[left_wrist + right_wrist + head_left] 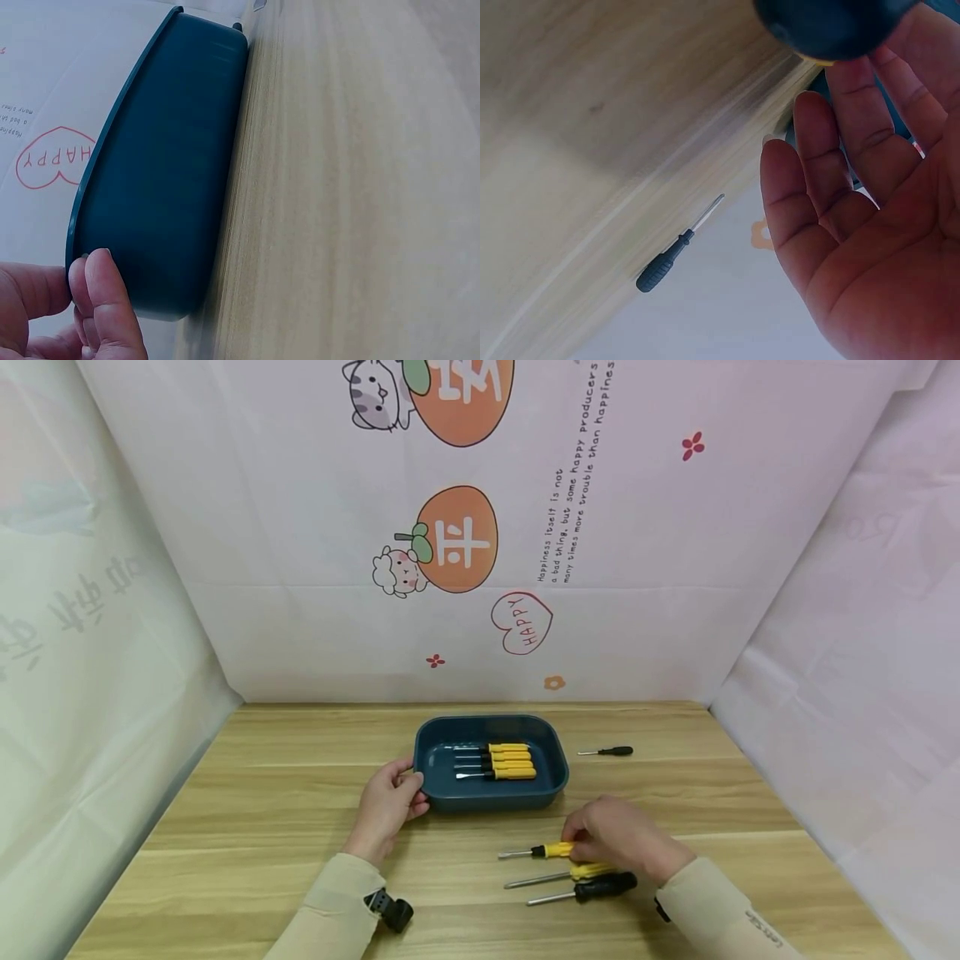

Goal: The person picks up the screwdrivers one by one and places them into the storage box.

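Note:
My left hand [390,797] grips the left end of a dark teal plastic box [487,803], thumb over the rim and fingers outside. The left wrist view shows those fingers against its outer wall [161,165]. Several yellow-handled screwdrivers [513,760] lie side by side inside the box, tips leftward. My right hand [615,837] pinches the handle of another yellow-handled screwdriver [553,850] in front of the box. Just below that hand are a second yellow-handled screwdriver [588,871] and a larger black-handled screwdriver [606,885].
A small black screwdriver [617,751] lies on the wooden table [300,777] to the right of the box. Behind the table rises a white printed backdrop [637,635], and white sheets hang along both sides.

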`<state>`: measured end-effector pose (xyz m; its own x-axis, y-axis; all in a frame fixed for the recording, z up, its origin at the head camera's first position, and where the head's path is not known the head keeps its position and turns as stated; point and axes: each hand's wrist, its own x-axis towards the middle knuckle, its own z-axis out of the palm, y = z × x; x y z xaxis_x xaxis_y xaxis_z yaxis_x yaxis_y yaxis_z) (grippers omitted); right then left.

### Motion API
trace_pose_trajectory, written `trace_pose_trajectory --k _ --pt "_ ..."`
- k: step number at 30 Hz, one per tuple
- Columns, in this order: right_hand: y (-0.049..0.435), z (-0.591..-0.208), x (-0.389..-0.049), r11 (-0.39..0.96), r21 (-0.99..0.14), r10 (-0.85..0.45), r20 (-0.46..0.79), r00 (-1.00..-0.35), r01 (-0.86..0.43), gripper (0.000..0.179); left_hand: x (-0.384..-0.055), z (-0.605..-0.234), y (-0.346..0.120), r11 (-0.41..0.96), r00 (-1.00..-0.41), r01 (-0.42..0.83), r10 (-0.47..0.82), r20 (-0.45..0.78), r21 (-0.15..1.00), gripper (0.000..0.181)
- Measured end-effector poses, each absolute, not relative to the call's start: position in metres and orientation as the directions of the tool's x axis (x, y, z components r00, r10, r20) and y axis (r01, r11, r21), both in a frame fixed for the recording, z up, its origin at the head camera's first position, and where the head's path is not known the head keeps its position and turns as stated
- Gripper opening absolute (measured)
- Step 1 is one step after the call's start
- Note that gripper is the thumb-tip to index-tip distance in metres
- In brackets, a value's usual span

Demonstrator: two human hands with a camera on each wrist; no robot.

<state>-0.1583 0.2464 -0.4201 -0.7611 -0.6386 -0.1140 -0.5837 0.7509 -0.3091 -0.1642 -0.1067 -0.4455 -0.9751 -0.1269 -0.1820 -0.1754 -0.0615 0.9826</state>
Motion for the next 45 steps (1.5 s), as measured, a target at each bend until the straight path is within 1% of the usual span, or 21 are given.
trace_pose_trajectory --k 4,10,17,23,33,41,45 --pt "0.246 -0.42 -0.159 0.749 -0.306 -0.642 -0.111 -0.759 -0.588 0.005 -0.164 -0.446 -0.107 -0.06 -0.975 -0.177 -0.126 -0.184 0.982 0.044" --pt "0.246 -0.42 -0.158 0.754 -0.328 -0.627 -0.099 -0.772 -0.57 0.006 -0.164 -0.446 -0.106 -0.06 -0.974 -0.181 -0.13 -0.187 0.982 0.043" --pt "0.247 -0.42 -0.158 0.749 -0.389 -0.607 -0.08 -0.791 -0.536 0.007 -0.164 -0.446 -0.107 -0.06 -0.974 -0.18 -0.13 -0.186 0.982 0.043" --pt "0.248 -0.418 -0.159 0.736 -0.43 -0.605 -0.071 -0.793 -0.523 0.008 -0.164 -0.445 -0.107 -0.056 -0.974 -0.182 -0.129 -0.187 0.982 0.043" --pt "0.249 -0.412 -0.157 0.711 -0.459 -0.612 -0.031 -0.79 -0.533 0.007 -0.164 -0.445 -0.106 -0.059 -0.974 -0.179 -0.128 -0.186 0.982 0.043" --pt "0.249 -0.405 -0.159 0.677 -0.53 -0.605 -0.007 -0.796 -0.511 0.006 -0.164 -0.444 -0.106 -0.059 -0.973 -0.181 -0.131 -0.188 0.982 0.043" --pt "0.247 -0.396 -0.161 0.68 -0.513 -0.602 0.017 -0.798 -0.524 0.007 -0.164 -0.444 -0.106 -0.059 -0.973 -0.182 -0.133 -0.189 0.981 0.044"
